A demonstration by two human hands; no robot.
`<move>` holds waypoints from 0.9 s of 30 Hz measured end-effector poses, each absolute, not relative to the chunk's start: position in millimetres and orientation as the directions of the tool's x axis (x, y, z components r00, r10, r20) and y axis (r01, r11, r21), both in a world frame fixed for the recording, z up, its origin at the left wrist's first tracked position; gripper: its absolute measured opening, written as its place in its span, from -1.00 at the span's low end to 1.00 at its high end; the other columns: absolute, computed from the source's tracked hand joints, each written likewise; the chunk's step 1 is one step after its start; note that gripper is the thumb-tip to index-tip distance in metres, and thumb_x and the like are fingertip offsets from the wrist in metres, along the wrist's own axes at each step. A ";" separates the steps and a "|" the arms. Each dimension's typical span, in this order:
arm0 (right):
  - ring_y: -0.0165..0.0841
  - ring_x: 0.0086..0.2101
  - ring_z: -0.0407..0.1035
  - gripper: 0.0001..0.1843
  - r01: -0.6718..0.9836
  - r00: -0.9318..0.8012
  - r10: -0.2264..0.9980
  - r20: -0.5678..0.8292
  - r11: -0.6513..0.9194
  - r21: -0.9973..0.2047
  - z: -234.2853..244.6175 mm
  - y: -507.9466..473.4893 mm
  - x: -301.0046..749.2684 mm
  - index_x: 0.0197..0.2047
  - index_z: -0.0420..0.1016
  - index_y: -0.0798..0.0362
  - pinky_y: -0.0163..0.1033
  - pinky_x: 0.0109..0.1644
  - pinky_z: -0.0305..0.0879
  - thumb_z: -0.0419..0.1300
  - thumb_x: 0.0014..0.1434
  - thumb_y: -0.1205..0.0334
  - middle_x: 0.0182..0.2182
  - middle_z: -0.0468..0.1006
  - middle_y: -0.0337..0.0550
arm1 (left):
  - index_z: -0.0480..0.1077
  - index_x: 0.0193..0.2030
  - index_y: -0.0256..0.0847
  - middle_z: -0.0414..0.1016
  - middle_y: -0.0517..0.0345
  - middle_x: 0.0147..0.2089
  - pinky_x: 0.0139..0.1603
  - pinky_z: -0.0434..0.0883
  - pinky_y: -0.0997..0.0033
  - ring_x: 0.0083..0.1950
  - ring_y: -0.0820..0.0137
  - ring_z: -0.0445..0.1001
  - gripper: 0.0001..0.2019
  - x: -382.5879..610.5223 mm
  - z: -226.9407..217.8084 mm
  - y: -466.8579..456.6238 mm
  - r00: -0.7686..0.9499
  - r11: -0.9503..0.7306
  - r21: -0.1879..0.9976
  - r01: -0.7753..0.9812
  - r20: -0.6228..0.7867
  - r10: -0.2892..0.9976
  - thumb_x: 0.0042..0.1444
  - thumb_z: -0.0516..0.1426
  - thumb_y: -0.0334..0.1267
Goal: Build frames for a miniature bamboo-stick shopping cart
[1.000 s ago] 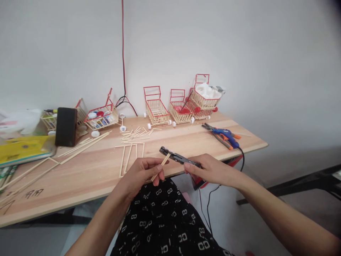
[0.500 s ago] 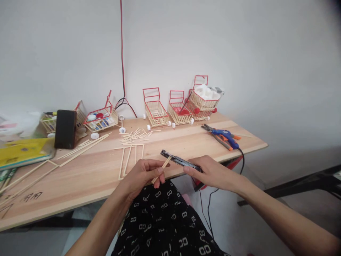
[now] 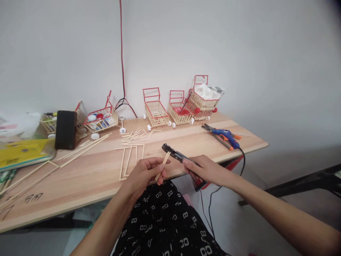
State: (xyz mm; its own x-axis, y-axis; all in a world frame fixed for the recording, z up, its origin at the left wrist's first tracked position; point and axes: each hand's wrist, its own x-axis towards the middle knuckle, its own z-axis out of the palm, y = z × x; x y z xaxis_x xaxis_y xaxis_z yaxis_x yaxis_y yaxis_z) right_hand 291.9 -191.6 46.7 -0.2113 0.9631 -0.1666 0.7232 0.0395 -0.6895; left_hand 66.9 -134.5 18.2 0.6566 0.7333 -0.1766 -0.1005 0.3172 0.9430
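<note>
Head view: left hand (image 3: 149,172) has its fingers closed on a couple of thin, pale wooden sticks (image 3: 162,168), pinched between thumb and index, upper ends pointing far and right. Right hand (image 3: 200,168) has its fingers wrapped round the handles of a black metal plier-like tool (image 3: 178,154). Tool head points far-left, right at the stick tips; they overlap in view, but can't tell whether the jaws are shut on the wood or just beside it. Both hands sit over the near edge of the pale wood-grain desk (image 3: 186,143).

Progress, best judgement: cutting or trimming stage, part way. Apparently done: loose heap of short, pale stick pieces (image 3: 134,136) far of the left hand, plus a flat, angular layout of pale sticks (image 3: 128,160) just left-far of it. Long uncut-looking pale sticks (image 3: 87,147) lie farther left, so stock remains.

Reference state: several pale-stick carts with red trim, e.g. the white-wheeled red-handled one (image 3: 160,119) at the far middle, look built. Against those, the layout is flat only, no basket walls or wheels on it; assembly looks left to do. Blue-and-orange glue gun (image 3: 226,134) lies on the right of the desk, out of both hands.
</note>
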 end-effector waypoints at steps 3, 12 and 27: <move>-0.40 -0.52 0.29 -0.29 0.641 -0.250 0.937 -0.243 -0.028 -0.767 46.4 -193.4 295.3 -0.32 0.44 0.13 -0.30 -0.41 0.18 -0.23 0.27 -0.31 -0.50 0.44 -0.14 | 0.47 -0.10 -0.34 0.49 0.17 -0.47 -0.48 0.30 0.51 -0.57 0.56 0.37 -0.64 66.1 14.9 -135.1 0.620 0.273 0.953 -0.133 -0.135 0.773 -0.02 0.29 -0.17; -0.39 -0.48 0.30 -0.32 0.668 -0.244 0.950 -0.196 0.018 -0.744 48.8 -197.9 291.0 -0.33 0.45 0.11 -0.31 -0.40 0.16 -0.19 0.27 -0.31 -0.53 0.44 -0.15 | 0.47 -0.08 -0.36 0.50 0.13 -0.47 -0.52 0.34 0.49 -0.57 0.52 0.38 -0.63 69.6 16.7 -141.6 0.549 0.163 0.980 -0.114 -0.074 0.832 0.01 0.26 -0.16; -0.38 -0.48 0.26 -0.32 0.705 -0.238 0.960 -0.146 0.068 -0.706 50.3 -197.4 291.5 -0.36 0.43 0.11 -0.29 -0.38 0.13 -0.21 0.28 -0.29 -0.53 0.42 -0.15 | 0.48 -0.07 -0.37 0.50 0.12 -0.48 -0.52 0.34 0.48 -0.57 0.52 0.37 -0.60 71.4 18.9 -145.3 0.519 0.204 0.974 -0.102 -0.123 0.846 -0.03 0.28 -0.17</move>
